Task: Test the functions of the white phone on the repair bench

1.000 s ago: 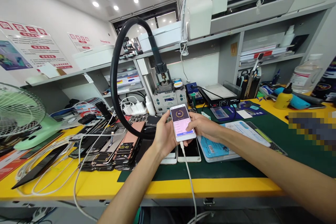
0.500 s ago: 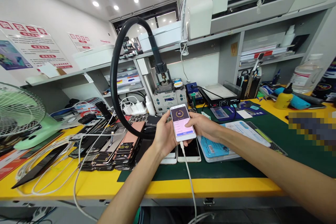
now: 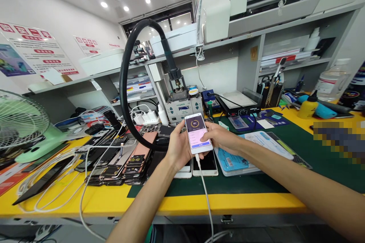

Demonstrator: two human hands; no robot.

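Observation:
A white phone with a lit screen, dark at the top and pink below, is held between my two hands. My left hand grips its left side and back. On the right side my right hand holds it too, with the thumb over the lower right part of the screen. From the phone's bottom edge a white cable runs down past the table edge. Beneath the hands, another white phone lies on the green mat.
Stacks of phone parts and coiled white cables are to the left, beside a green fan. A black hose arches up from a rework station. Blue-and-white packages lie right of the phone.
My right thumb has shifted slightly down over the screen. The phone and my left hand have stayed in place.

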